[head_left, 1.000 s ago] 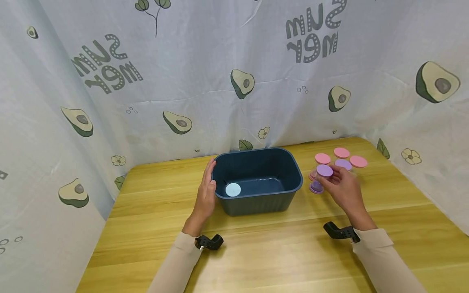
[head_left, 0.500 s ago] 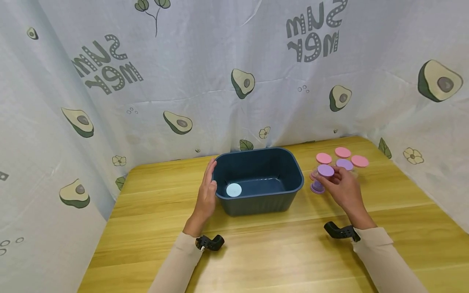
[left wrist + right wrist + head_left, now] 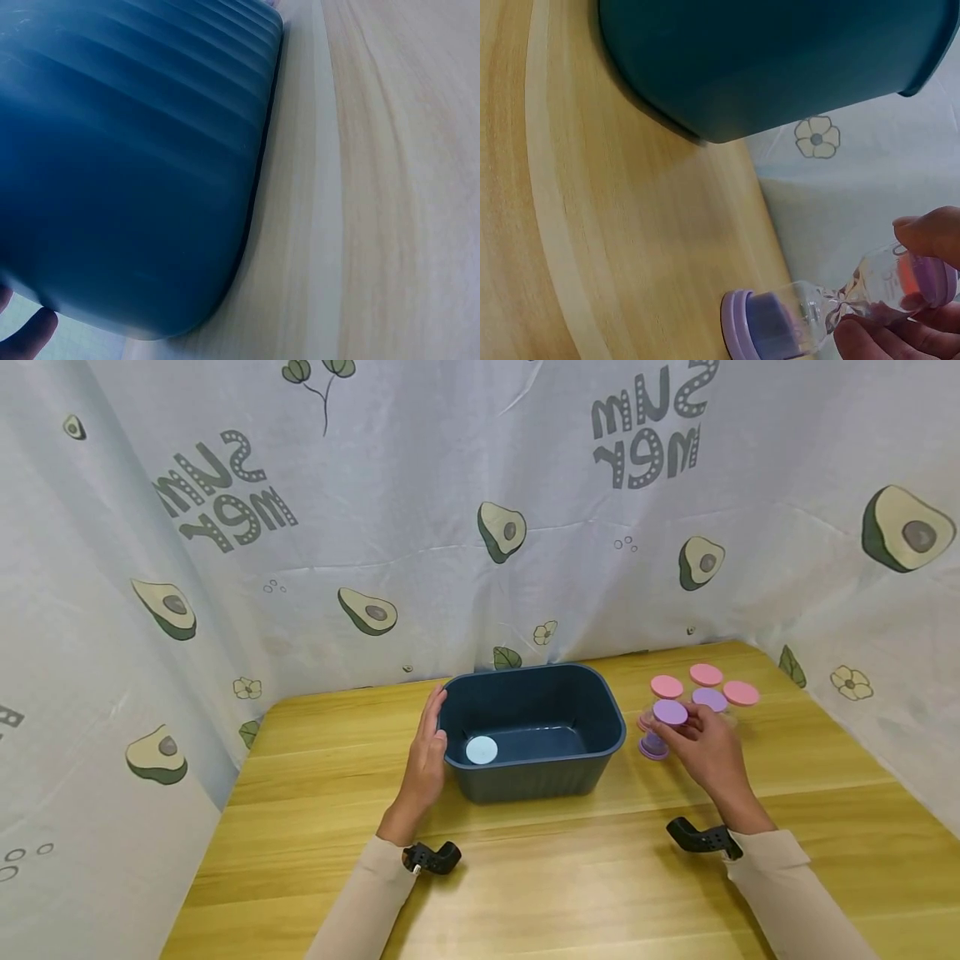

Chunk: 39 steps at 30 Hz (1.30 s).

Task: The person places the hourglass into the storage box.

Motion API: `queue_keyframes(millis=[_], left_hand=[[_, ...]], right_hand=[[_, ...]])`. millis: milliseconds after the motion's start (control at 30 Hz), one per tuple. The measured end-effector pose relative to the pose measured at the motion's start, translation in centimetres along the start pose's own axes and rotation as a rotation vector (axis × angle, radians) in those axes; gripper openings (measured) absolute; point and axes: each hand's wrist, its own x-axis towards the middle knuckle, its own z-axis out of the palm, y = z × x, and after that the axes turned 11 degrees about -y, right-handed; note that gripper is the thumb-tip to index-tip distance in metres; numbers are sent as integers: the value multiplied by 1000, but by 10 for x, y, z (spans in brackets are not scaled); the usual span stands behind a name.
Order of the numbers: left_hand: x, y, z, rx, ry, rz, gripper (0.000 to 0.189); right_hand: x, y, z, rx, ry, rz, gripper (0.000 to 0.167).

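Observation:
My right hand pinches an hourglass sand timer near its purple top cap. In the right wrist view, the clear timer stands with its purple base on the table, purple sand in its lower bulb. Thumb and fingers are around its upper bulb. My left hand lies along the left end of a dark blue bin, fingers straight. Only fingertips of it show at the bin's edge in the left wrist view. Inside the bin, at the left, is a pale blue round cap.
Behind and beside the right hand stand several more timers, with pink caps and another purple cap. They are close together on the wooden table, right of the bin. A printed curtain hangs along the back edge.

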Motion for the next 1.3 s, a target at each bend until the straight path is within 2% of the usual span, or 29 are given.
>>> queue_keyframes(millis=[267,533,1000,1300], left_hand=[[1,2,0,14,-6,-19,57],[0,4,-1,-10,-5,-9,56],[1,2,0,15,-2,-15,56],[1,-1,-1,12,-3,-10,57]], right_hand=[[-2,-5,-3,3,-2,8,62],[-3,-11,-5,7,32,-32,62],[-4,-24,-8,33,31,-24,65],[-4,-36,-9,71,55,-46,60]])
